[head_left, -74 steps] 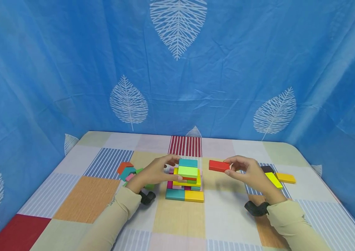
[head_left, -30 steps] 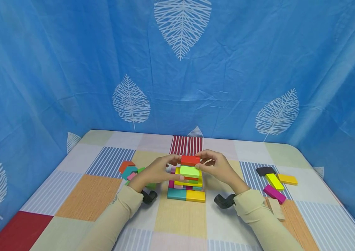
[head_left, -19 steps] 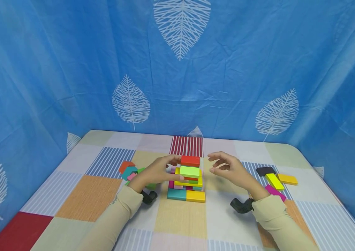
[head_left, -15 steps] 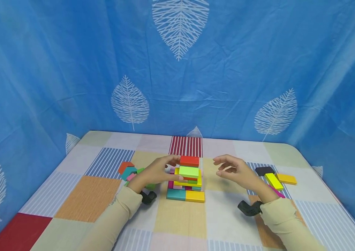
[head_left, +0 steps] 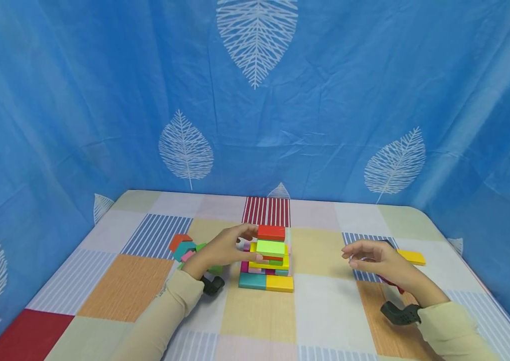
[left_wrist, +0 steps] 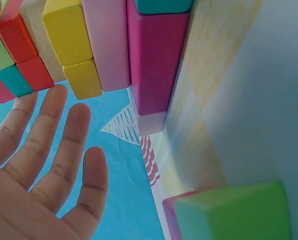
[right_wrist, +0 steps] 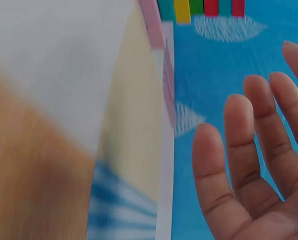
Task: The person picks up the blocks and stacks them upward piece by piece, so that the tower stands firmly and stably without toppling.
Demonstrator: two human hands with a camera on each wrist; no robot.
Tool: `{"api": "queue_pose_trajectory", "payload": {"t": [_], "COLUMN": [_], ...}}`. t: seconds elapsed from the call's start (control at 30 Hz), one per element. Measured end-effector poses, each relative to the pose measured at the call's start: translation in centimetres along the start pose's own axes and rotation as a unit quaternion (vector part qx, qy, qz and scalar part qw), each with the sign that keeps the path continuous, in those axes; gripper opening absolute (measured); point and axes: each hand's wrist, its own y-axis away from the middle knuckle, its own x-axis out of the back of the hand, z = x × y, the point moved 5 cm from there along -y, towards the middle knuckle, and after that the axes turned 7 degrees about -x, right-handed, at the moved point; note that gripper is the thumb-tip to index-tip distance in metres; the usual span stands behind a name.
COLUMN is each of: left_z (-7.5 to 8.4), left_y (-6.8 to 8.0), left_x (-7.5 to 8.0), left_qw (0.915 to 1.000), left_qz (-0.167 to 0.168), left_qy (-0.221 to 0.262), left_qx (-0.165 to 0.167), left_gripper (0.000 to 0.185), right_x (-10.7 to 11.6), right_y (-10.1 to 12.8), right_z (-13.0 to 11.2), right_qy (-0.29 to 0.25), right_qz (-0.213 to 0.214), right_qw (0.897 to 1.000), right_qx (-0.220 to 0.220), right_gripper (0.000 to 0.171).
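A stepped stack of coloured wooden blocks stands mid-table, with a red block (head_left: 271, 232) on top at the back and a light green block (head_left: 270, 248) in front of it. My left hand (head_left: 225, 245) is at the stack's left side, thumb by the front blocks and fingers toward the back. In the left wrist view those fingers (left_wrist: 54, 120) are extended, tips at the upper blocks. My right hand (head_left: 378, 258) is in the air at the right with loosely bent fingers and nothing in them, partly covering loose blocks, among them an orange-yellow block (head_left: 412, 257).
Left of the stack lies a pile of loose blocks, including a teal block (head_left: 184, 249) and an orange-red block (head_left: 179, 241), partly behind my left arm. A patchwork cloth covers the table (head_left: 259, 321). A blue curtain (head_left: 318, 125) hangs behind it.
My right hand set the red block on top of the stack, let go and moved off to the right, over the loose blocks. The left hand stayed by the stack.
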Motion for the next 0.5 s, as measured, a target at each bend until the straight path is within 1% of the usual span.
{"api": "queue_pose_trajectory", "payload": {"t": [0.13, 0.23, 0.37, 0.5], "left_z": [-0.2, -0.2, -0.1, -0.1], "left_y": [0.1, 0.1, 0.0, 0.0], "left_x": [-0.1, 0.0, 0.0, 0.0], "left_qw": [1.0, 0.9999, 0.9999, 0.9999], "left_qz": [0.002, 0.004, 0.005, 0.004], "left_qy": [0.0, -0.002, -0.002, 0.0], "left_qx": [0.006, 0.009, 0.013, 0.009], "left_gripper": [0.072, 0.074, 0.075, 0.073], "right_x": [1.4, 2.4, 3.6, 4.4], "right_y": [1.4, 2.3, 3.4, 4.5], "right_z": [1.0, 1.6, 2.9, 4.1], "right_qy": [0.008, 0.007, 0.021, 0.021], "right_qz": [-0.009, -0.025, -0.038, -0.055], "right_qw": [1.0, 0.999, 0.997, 0.995], "right_qx": [-0.015, -0.022, -0.056, -0.086], "right_gripper": [0.024, 0.022, 0.02, 0.021]}}
